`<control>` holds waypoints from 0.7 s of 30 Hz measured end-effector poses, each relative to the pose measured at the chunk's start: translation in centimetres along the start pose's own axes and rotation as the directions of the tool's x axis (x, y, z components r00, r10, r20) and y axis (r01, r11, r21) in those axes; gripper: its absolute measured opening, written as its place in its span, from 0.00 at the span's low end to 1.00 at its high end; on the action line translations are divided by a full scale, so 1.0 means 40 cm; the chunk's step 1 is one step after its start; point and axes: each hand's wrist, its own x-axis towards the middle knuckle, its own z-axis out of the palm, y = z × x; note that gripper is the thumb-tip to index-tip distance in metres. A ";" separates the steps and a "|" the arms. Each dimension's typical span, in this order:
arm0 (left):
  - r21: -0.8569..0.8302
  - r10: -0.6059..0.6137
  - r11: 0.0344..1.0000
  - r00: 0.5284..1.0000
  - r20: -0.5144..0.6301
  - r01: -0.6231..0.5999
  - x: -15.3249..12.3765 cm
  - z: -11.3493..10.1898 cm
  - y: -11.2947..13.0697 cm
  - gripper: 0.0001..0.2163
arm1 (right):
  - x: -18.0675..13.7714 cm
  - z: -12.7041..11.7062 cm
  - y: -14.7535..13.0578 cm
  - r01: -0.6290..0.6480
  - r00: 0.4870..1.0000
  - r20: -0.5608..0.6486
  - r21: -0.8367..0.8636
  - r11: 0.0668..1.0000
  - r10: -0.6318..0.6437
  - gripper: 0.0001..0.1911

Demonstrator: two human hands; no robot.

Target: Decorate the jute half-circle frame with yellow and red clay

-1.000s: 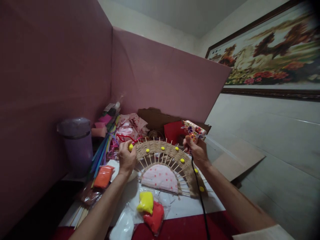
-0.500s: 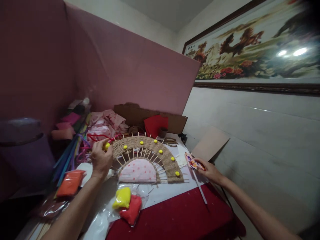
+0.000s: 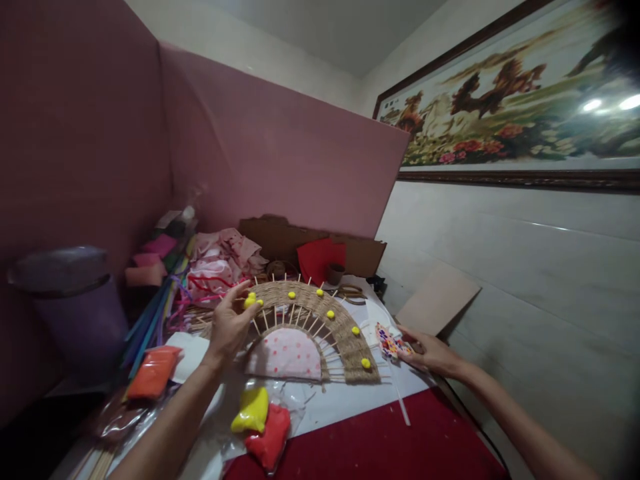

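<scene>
My left hand (image 3: pixel 233 327) pinches a yellow clay lump (image 3: pixel 249 303) between thumb and fingers at the upper left of a half-round woven fan shape (image 3: pixel 345 340). Several small yellow dots (image 3: pixel 331 314) sit along its twine band, and thin sticks poke out from it. A half circle of white cloth with pink dots (image 3: pixel 285 355) fills its middle. To the right of the weaving, my right hand (image 3: pixel 433 357) is closed around a floral-patterned glue gun (image 3: pixel 389 343), from which a white stick (image 3: pixel 403 403) slants toward me. Its handle is mostly hidden by my fingers.
Bags of yellow clay (image 3: pixel 251 410) and red clay (image 3: pixel 270 433) lie in front, orange clay (image 3: pixel 154 373) at left. Scissors (image 3: pixel 351 292), a small brown pot (image 3: pixel 335 273) and crumpled pink cloth (image 3: pixel 227 250) are behind. A tan board (image 3: pixel 440 297) leans right.
My left hand has moved right with the yellow clay, bringing it beside the leftmost dot on the weaving. My right hand still holds the glue gun. The view has shifted slightly.
</scene>
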 end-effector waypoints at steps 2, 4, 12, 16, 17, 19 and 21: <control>-0.169 -0.153 0.968 0.970 0.191 0.186 -0.015 0.012 0.021 0.19 | 0.007 -0.023 -0.060 0.002 0.987 -0.159 -0.158 0.988 -0.027 0.20; -0.272 -0.234 0.896 0.893 0.385 0.352 -0.032 0.026 0.041 0.15 | 0.010 -0.029 -0.158 0.102 0.945 -0.294 -0.154 0.983 -0.144 0.11; -0.404 -0.213 0.733 0.749 0.627 0.547 -0.078 0.057 0.085 0.11 | 0.009 0.073 -0.545 0.598 0.790 -0.355 0.260 0.759 -0.501 0.11; -0.416 -0.194 0.728 0.746 0.637 0.545 -0.082 0.062 0.080 0.08 | 0.021 0.085 -0.588 0.680 0.722 -0.353 0.207 0.703 -0.595 0.07; -0.416 -0.195 0.727 0.745 0.638 0.547 -0.083 0.063 0.078 0.08 | 0.023 0.084 -0.591 0.686 0.717 -0.348 0.199 0.700 -0.604 0.06; -0.413 -0.193 0.727 0.741 0.643 0.548 -0.084 0.064 0.074 0.07 | 0.028 0.082 -0.593 0.684 0.719 -0.339 0.191 0.704 -0.607 0.05; -0.389 -0.204 0.731 0.723 0.660 0.561 -0.084 0.063 0.070 0.08 | 0.030 0.082 -0.594 0.678 0.725 -0.324 0.182 0.712 -0.608 0.05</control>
